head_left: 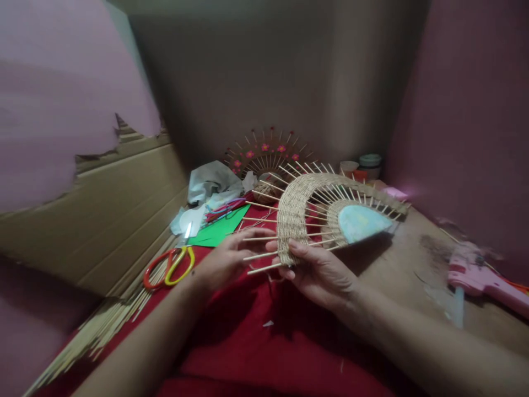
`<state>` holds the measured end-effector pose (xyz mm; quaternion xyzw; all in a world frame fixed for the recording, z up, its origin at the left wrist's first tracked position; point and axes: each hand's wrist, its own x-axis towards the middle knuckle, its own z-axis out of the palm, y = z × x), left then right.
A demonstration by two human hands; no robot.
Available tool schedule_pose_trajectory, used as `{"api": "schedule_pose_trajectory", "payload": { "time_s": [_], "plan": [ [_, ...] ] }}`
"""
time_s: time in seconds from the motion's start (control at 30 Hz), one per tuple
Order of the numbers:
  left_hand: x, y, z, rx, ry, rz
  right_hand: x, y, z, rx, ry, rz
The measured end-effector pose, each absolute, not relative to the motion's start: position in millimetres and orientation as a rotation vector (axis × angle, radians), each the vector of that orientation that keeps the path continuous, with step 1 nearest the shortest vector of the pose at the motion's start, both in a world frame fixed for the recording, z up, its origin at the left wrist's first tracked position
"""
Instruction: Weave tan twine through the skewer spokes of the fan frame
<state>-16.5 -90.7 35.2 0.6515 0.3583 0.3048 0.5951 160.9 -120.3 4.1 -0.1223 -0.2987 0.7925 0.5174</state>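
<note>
A half-round woven fan [291, 220] is held up in front of me, tilted. Thin sticks radiate through its straw-coloured band, their bare ends poking out, and a pale blue half-round piece [361, 222] covers its centre. My right hand [320, 270] is closed on the band's lower end, thumb on the near face and fingers underneath. My left hand [231, 256] lies at the stick ends, fingers stretched out behind them toward the band; its thumb is hidden. Scissors [182, 264] with red and yellow handles rest left of my left hand.
Red cloth [256, 353] covers the surface below. Loose sticks [103, 331] lie at left beside cardboard [111, 220]. Green sheet [223, 223], a twine ball [266, 190] and a flowered fan [264, 151] are behind. A pink glue gun [475, 273] lies at right.
</note>
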Motion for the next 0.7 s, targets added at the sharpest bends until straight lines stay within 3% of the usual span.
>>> {"api": "schedule_pose_trajectory", "payload": {
  "time_s": [0.17, 0.37, 0.53, 0.7],
  "plan": [
    [1.1, -130.7, 9.3, 1.326, 0.734, 0.611, 162.3, -117.9, 1.2, -0.267, -0.794, 2.024],
    [4.6, -159.1, -2.9, 2.022, 1.132, 0.673, 162.6, -118.6, -3.3, -0.287, -0.747, 2.006],
    [2.0, -177.6, 2.4, 2.512, 1.140, 0.620, 161.6, -119.2, -10.0, -0.320, -0.700, 2.035],
    [-8.6, -176.9, 25.7, 2.709, 1.205, 0.903, 161.1, -120.5, -11.2, -0.339, -0.675, 2.023]
  ]
}}
